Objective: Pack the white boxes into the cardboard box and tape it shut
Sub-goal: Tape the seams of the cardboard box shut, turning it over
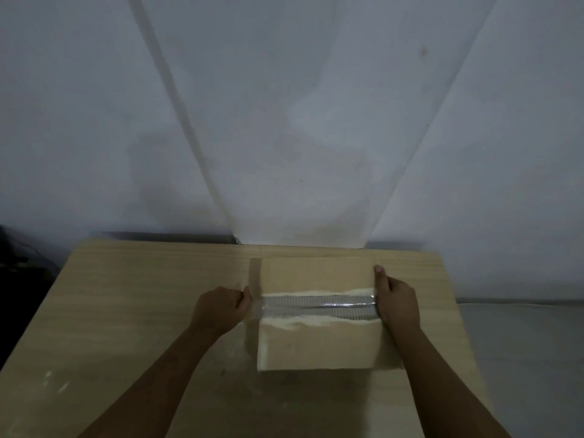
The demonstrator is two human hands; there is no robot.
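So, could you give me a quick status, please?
Left hand pinching tape end; right hand pressing it at cardboard box edge. Flaps closed. Nothing obstructing.

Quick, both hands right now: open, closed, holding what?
Left hand: closed, grip pinching the clear tape beside the cardboard box.
Right hand: open, pressing the tape end onto the box's right edge.

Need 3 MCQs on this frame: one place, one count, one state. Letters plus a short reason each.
1. Where does the tape run?
A. along the box's top seam
B. around the table leg
C. on the wall

2. How many hands touch the box?
A. none
B. one
C. two

3. The box flaps are:
A. standing open
B. folded shut
C. torn off

Answers:
1 A, the strip lies along the seam between the flaps.
2 C, the left hand sits at the left end and the right hand at the right end.
3 B, the top lies flat under tape.
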